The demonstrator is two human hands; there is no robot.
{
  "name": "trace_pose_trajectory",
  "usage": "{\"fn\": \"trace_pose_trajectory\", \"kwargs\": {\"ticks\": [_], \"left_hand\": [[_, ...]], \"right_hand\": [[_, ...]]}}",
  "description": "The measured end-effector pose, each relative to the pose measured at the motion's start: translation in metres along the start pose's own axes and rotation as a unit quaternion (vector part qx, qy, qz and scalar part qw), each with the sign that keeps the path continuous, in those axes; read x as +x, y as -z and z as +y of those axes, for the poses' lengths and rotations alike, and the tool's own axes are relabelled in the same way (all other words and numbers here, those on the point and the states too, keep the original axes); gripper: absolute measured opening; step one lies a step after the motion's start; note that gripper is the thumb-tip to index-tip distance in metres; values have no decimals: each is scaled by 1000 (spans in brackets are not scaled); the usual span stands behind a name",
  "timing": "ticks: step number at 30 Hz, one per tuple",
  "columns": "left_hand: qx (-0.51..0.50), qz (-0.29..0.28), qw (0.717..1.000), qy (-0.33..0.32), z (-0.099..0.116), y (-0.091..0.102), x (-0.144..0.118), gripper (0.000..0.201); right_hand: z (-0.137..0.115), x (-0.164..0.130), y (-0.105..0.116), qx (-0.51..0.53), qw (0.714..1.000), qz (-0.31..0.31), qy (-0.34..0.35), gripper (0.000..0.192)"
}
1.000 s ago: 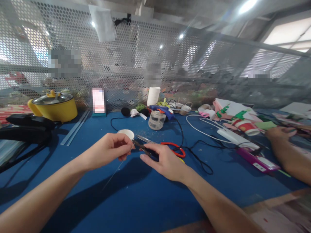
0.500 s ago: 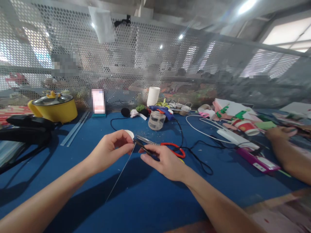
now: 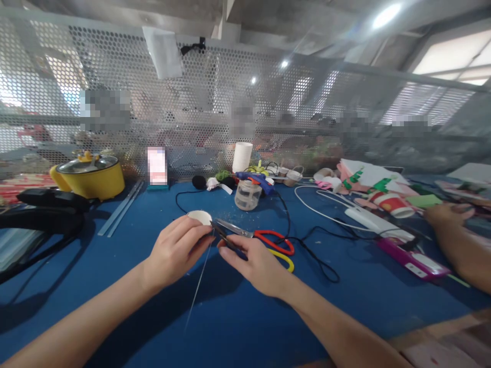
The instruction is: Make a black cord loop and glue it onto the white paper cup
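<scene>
Wire (image 3: pixel 199 286), thin and pale, now hangs steeper than it did half a second ago: I see its lower end pointing almost straight down toward the blue table (image 3: pixel 115 286), where before it slanted further out to the left. Both hands have dropped a little toward me and the view has tilted up slightly, so more of the ceiling shows.

I read my left hand (image 3: pixel 177 249) as coming in from the lower left, wrist low, knuckles up, with thumb and fingertips closed in a pinch on the top end of the wire. My right hand (image 3: pixel 255 260) reaches in from the lower right, palm down, fingers wrapped shut around the dark handles of small pliers (image 3: pixel 226 238). The plier tips point left and meet the wire just at the left fingertips; I cannot tell whether the tips are biting the wire or only touching it.

Just behind the left hand sits a white cup (image 3: pixel 199 217), and red and yellow scissors (image 3: pixel 268 240) lie on the table behind the right hand, beside a black cable (image 3: pixel 314 250). Another person's hand (image 3: pixel 447 214) rests at the far right edge.
</scene>
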State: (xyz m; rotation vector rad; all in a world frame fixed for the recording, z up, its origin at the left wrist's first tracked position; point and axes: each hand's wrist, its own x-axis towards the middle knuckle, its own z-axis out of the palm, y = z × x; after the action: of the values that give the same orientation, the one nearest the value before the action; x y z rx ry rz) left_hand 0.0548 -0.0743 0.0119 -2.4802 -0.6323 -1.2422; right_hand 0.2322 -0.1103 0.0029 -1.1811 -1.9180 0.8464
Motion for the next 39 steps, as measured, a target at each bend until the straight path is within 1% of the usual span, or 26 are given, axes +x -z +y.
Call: {"fn": "trace_pose_trajectory", "kwargs": {"ticks": [4, 8, 10, 12, 13, 14, 15, 16, 17, 19, 21, 22, 23, 24, 25, 26, 27, 28, 30, 31, 32, 33, 34, 35, 37, 39], "left_hand": [[-3, -7, 1000, 2, -2, -3, -4, 17], [-27, -8, 999, 23, -1, -4, -8, 16], [-58, -2, 997, 48, 1, -3, -7, 14], [-113, -5, 987, 111, 4, -2, -4, 9], [-151, -12, 975, 162, 6, -2, -2, 7], [-195, -22, 955, 222, 9, -1, 0, 6], [-248, -30, 925, 288, 11, -1, 3, 7], [-306, -35, 884, 351, 13, 0, 6, 9], [-367, -40, 834, 409, 15, 0, 8, 11], [-487, -49, 715, 499, 17, 0, 12, 15], [-578, -61, 596, 555, 19, 0, 14, 16], [-610, -66, 547, 570, 19, 0, 15, 16], [-632, -69, 512, 578, 18, 0, 15, 16], [-643, -73, 494, 580, 18, 0, 16, 15], [-642, -83, 496, 579, 17, 1, 16, 15], [-626, -99, 519, 574, 16, 2, 17, 16], [-593, -119, 563, 564, 15, 5, 18, 18], [-542, -143, 624, 544, 13, 8, 20, 21], [-388, -177, 774, 469, 10, 15, 22, 28], [-294, -176, 844, 414, 8, 19, 23, 27], [-202, -157, 901, 350, 6, 21, 23, 24], [-125, -123, 945, 277, 4, 23, 23, 19], [-68, -93, 972, 203, 2, 23, 23, 14], [-26, -65, 989, 134, 0, 22, 21, 10], [14, -39, 999, 28, -2, 17, 17, 9], [29, -24, 999, -17, -3, 12, 13, 10]], "right_hand": [[-1, -1, 0, -5, 1000, 10, 2, 23], [-2, -1, -3, -30, 999, 31, 13, 21], [-2, -1, -4, -43, 998, 37, 20, 21], [-1, -1, -4, -52, 997, 40, 29, 21], [-1, -1, -4, -56, 997, 43, 35, 20], [0, 0, -3, -63, 996, 47, 41, 20], [0, 0, -3, -73, 995, 53, 50, 19], [2, 0, -2, -87, 993, 61, 59, 18], [3, 1, -1, -102, 990, 70, 69, 17], [7, 2, 0, -134, 983, 87, 92, 14], [10, 3, 1, -160, 976, 97, 111, 14], [12, 4, 1, -170, 973, 102, 118, 16], [13, 4, 2, -179, 970, 108, 121, 18], [14, 5, 2, -185, 969, 112, 122, 20], [14, 5, 3, -186, 968, 116, 121, 22], [13, 5, 4, -182, 969, 120, 119, 22], [12, 5, 5, -173, 971, 121, 114, 20], [11, 5, 6, -159, 975, 117, 104, 18], [7, 5, 9, -128, 984, 103, 73, 17], [6, 5, 11, -114, 988, 93, 54, 18], [4, 5, 12, -101, 991, 82, 37, 20], [4, 5, 12, -88, 993, 74, 24, 21], [3, 4, 12, -75, 995, 66, 17, 22], [3, 4, 12, -64, 996, 59, 15, 22], [3, 3, 9, -44, 998, 49, 19, 22], [3, 2, 6, -32, 999, 37, 22, 21]]}}
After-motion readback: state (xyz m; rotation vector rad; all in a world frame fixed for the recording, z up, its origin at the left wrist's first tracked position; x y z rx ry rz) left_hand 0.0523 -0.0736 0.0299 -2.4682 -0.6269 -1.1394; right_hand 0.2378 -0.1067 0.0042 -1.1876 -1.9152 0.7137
